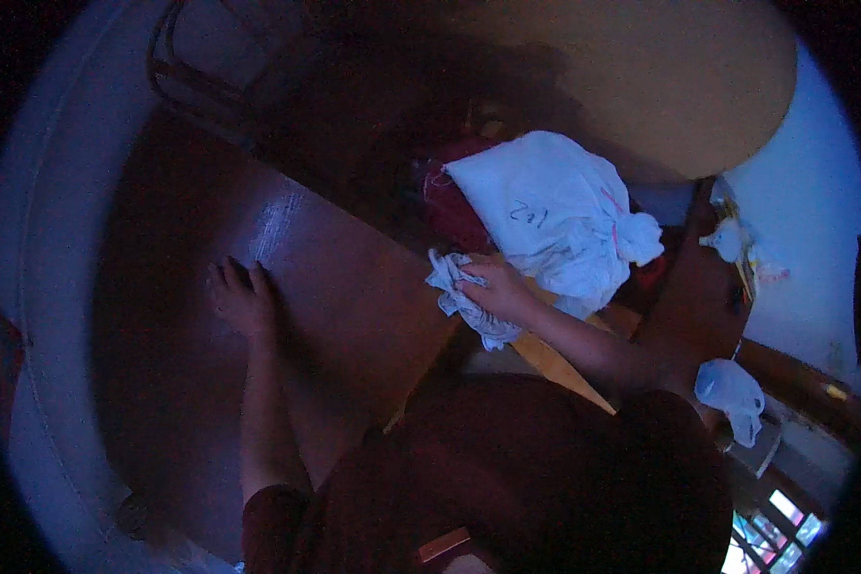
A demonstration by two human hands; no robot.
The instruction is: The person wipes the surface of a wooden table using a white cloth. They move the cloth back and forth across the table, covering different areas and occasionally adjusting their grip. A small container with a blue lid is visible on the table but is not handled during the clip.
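My left hand [242, 298] rests palm down, fingers spread, on a dark reddish-brown surface [354, 287] that looks like a wooden tabletop. Just beyond its fingertips, a pale streaky glare shows on that surface. A crumpled whitish cloth [469, 306] is bunched in my right hand [497, 285], over the right edge of the brown surface. Right beside that hand bulges a large white sack [555, 206], gathered at its right end and marked with dark writing. The dim light hides finer detail.
A large tan rounded panel [679, 86] fills the far right. At the far left stands a chair-like frame [196, 81]. A thin pale plastic bag [732, 392] hangs at the right, above a bright window [775, 536]. Dark red material [454, 206] sits beside the sack.
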